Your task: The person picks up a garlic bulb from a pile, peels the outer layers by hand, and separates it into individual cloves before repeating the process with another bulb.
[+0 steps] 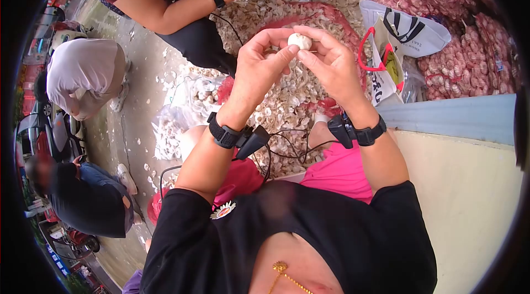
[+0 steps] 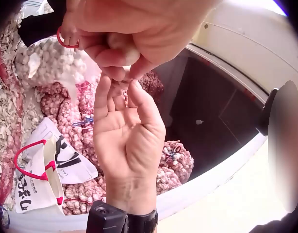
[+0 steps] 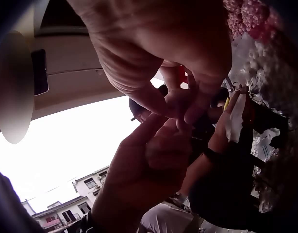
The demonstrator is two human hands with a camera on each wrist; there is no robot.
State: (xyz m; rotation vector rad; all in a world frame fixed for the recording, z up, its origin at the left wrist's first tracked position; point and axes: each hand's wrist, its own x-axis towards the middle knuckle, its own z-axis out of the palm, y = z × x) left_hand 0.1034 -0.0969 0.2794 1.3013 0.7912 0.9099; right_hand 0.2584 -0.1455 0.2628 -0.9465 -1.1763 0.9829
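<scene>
A whitish, peeled-looking garlic bulb [image 1: 300,41] is held up in front of the chest between both hands. From the left side my left hand [image 1: 258,65] pinches it, thumb at its lower edge and fingers behind. My right hand [image 1: 335,69] meets it from the other side with thumb and fingertips. In the left wrist view the bulb [image 2: 124,48] shows under the left hand's curled fingers, while the right hand [image 2: 129,133] reaches up with its fingertips at the bulb's lower end. The right wrist view is dark, with the fingertips of both hands close together.
Garlic skins [image 1: 287,112] cover the ground below. Net sacks of garlic [image 1: 464,62] and a white tote bag [image 1: 408,32] stand at the right. Another person's arm [image 1: 182,10] with yellow-handled scissors is opposite. Plastic bags of garlic [image 1: 171,128] lie at the left.
</scene>
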